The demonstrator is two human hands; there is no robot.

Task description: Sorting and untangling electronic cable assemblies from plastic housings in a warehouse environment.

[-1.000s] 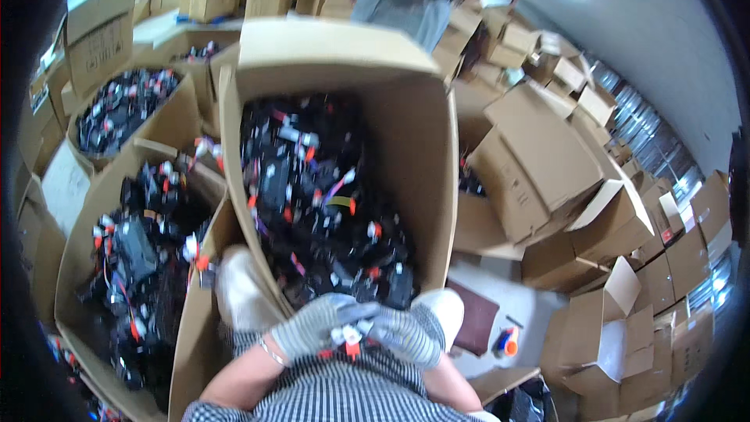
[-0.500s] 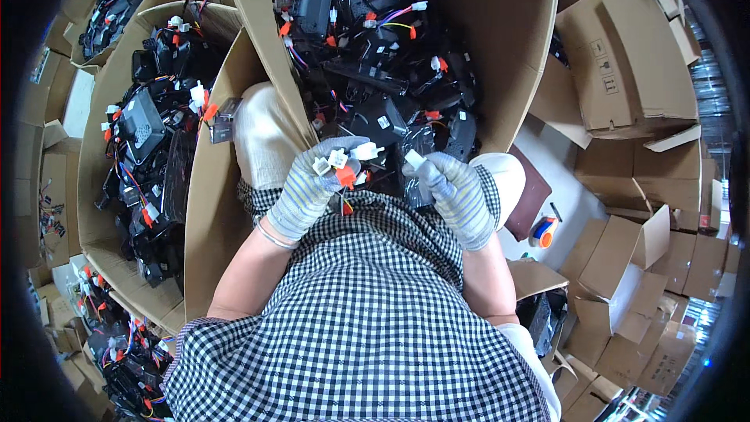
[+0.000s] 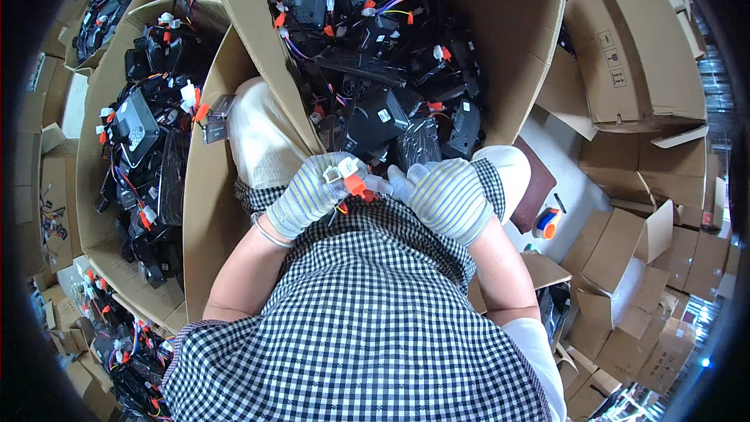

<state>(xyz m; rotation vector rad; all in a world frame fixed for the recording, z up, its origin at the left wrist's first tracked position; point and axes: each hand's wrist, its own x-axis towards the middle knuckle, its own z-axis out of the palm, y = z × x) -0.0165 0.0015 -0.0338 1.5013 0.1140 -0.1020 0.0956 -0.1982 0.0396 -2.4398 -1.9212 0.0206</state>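
My left hand (image 3: 307, 197), in a grey striped glove, is closed round a small bunch of white and orange wire connectors (image 3: 353, 184). Coloured wires show just below its fingers. My right hand (image 3: 448, 195), gloved alike, meets the bunch from the right, with its fingertips pressed together by the orange connector. Whatever lies between those fingertips is hidden. Both hands are above my checked apron (image 3: 359, 305), at the near edge of a big cardboard box (image 3: 516, 55). Inside that box lie many black plastic units (image 3: 376, 119) with wires and connectors.
To the left stands another cardboard box (image 3: 94, 211) of black wired units. Cartons (image 3: 625, 55) crowd the right side. A roll of orange and blue tape (image 3: 548, 227) rests on the floor beside a dark red flat piece (image 3: 533, 184).
My right hand has moved left to the connectors in my left hand and turned its back upward. The white connector it held apart before is no longer distinct.
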